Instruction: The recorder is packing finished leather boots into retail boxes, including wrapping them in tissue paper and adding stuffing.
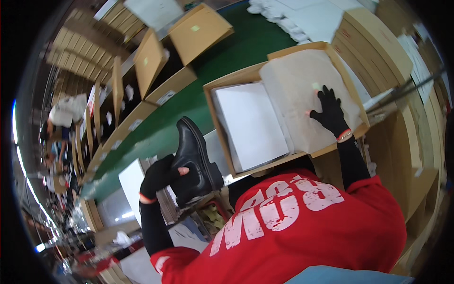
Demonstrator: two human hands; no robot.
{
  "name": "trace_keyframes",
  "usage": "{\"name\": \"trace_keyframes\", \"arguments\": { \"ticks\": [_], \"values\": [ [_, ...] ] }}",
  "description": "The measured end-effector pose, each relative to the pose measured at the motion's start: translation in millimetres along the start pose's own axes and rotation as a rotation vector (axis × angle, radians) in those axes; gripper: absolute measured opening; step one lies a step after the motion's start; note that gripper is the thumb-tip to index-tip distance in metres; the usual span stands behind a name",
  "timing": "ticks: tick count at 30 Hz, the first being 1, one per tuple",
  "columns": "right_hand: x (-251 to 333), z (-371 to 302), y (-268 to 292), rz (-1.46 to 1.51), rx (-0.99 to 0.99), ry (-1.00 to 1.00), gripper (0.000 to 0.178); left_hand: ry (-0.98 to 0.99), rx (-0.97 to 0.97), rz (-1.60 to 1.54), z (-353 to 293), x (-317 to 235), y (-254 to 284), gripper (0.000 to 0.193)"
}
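My left hand (160, 177), in a black fingerless glove, grips a black ankle boot (191, 154) by its shaft, with the toe pointing up and away from me. To the right of the boot lies an open brown cardboard shoebox (221, 132). A flat white sheet or board (253, 125) covers its left part. Over the right part spreads pale wrapping paper (288, 90). My right hand (329, 111), gloved the same way, rests on that paper with its fingers spread, near a small pale-green sticker. What lies under the paper is hidden.
Open cardboard boxes (156, 94) line the far side of a green conveyor belt (231, 40). Stacked brown cardboard (371, 45) stands at the far right. A white panel (132, 187) leans left of my left hand. Other people (59, 146) are at the far left.
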State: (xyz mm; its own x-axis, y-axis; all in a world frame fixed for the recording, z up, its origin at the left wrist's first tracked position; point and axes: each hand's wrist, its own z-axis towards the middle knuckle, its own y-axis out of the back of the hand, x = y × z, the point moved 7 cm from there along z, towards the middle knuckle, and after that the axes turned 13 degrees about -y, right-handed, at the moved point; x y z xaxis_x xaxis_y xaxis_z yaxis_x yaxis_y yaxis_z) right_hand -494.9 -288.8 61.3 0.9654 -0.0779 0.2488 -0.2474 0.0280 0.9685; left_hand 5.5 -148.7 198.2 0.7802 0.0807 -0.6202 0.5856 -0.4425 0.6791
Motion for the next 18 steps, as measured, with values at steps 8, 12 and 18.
{"name": "trace_keyframes", "arguments": {
  "ticks": [8, 12, 18],
  "values": [
    [-3.6, 15.4, 7.8, 0.193, 0.106, 0.013, 0.092, -0.329, 0.025, 0.189, 153.5, -113.5, -94.9, 0.076],
    [-7.1, 39.1, 20.6, 0.309, 0.154, 0.069, 0.073, -0.509, -0.049, 0.420, 201.1, -104.9, -161.3, 0.070],
    [15.1, 228.3, 65.1, 0.372, -0.335, 0.202, 0.049, -0.565, -0.221, 0.390, 195.4, -94.0, -183.6, 0.060]
  ]
}}
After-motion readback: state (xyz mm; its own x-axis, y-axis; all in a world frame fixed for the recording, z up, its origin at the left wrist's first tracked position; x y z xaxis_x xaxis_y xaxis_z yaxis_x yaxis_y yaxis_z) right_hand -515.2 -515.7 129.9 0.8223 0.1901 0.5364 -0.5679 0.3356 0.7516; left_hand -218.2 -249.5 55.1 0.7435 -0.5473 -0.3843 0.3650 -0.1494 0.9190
